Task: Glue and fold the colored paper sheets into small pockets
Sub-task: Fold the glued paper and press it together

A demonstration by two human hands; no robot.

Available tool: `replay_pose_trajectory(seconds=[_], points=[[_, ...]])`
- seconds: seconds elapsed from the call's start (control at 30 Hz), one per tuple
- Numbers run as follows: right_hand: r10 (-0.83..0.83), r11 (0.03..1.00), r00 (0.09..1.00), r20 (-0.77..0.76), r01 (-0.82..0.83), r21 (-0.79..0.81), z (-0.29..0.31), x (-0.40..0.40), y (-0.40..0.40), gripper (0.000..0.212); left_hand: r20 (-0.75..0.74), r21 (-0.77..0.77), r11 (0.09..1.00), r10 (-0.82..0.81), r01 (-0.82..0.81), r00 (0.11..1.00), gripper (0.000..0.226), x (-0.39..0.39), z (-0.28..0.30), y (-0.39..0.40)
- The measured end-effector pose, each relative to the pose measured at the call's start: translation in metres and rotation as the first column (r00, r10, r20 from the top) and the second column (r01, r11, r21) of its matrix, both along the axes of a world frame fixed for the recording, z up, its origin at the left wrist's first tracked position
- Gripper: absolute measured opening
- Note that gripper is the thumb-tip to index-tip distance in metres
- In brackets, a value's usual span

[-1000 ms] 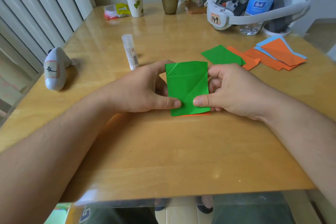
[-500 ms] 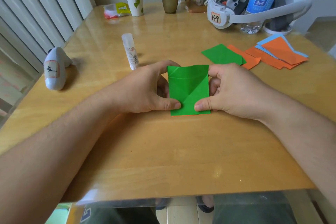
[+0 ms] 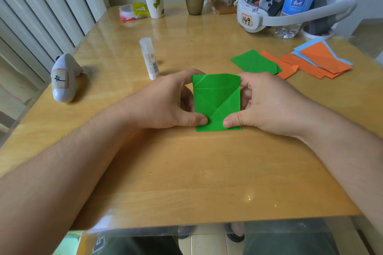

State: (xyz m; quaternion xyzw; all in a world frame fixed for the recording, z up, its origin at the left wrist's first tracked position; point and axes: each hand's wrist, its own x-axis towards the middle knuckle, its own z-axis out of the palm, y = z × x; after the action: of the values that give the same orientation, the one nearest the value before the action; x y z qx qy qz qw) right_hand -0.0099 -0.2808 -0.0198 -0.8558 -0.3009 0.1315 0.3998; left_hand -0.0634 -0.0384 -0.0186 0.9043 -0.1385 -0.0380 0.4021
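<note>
- One green sheet, creased with diagonal folds, lies mid-table on the wooden table, a sliver of orange showing along its near edge.
- The left hand pinches the sheet's left side, thumb on its near part and fingers curled at the far-left corner.
- The right hand pinches the right side the same way, thumb on top near the bottom edge.
- One glue stick lies capped just beyond the left hand; the print on its label is too small to read.
- Toward the right edge sit one more folded green piece, about three orange pieces overlapping, and blue paper under the topmost; the blue count cannot be told.
- One white controller rests near the left edge, bearing a taped tag with a handwritten character.
- Along the far edge: one paper cup printed with green leaves, one snack packet, one brown cup with pale green ones stacked in it.
- At the far-right corner, one white headset carries a tag reading "149"; one water bottle with a blue label stands in its band.
</note>
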Motion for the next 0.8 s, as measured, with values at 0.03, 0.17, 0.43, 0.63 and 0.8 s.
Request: replay_pose_trajectory(seconds=[0.03,0.17,0.43,0.63,0.8], points=[[0.0,1.0,1.0,0.003,0.0,-0.001,-0.0003,0.0003,0.0,0.059,-0.001,-0.002,1.0,-0.001,0.001,1.0,0.07,-0.0001,-0.0001,-0.0002],[0.009,1.0,1.0,0.003,-0.009,-0.003,-0.002,0.0024,-0.0006,0.06,0.006,0.008,1.0,-0.004,0.004,1.0,0.07,0.0,0.0006,-0.0004],[0.029,1.0,1.0,0.007,-0.029,0.008,-0.0067,0.0063,-0.001,0.07,0.023,0.039,0.999,0.002,-0.003,1.0,0.069,0.0005,0.0002,0.0],[0.029,0.999,0.999,0.016,-0.028,-0.028,-0.006,0.0057,-0.0012,0.07,0.027,0.019,1.0,-0.005,0.004,1.0,0.07,0.0017,-0.0015,0.0008],[0.023,0.998,0.999,0.041,-0.021,-0.057,-0.0045,0.005,-0.0017,0.069,0.031,0.032,0.999,-0.018,0.017,0.999,0.071,0.0022,-0.0024,0.0017]])
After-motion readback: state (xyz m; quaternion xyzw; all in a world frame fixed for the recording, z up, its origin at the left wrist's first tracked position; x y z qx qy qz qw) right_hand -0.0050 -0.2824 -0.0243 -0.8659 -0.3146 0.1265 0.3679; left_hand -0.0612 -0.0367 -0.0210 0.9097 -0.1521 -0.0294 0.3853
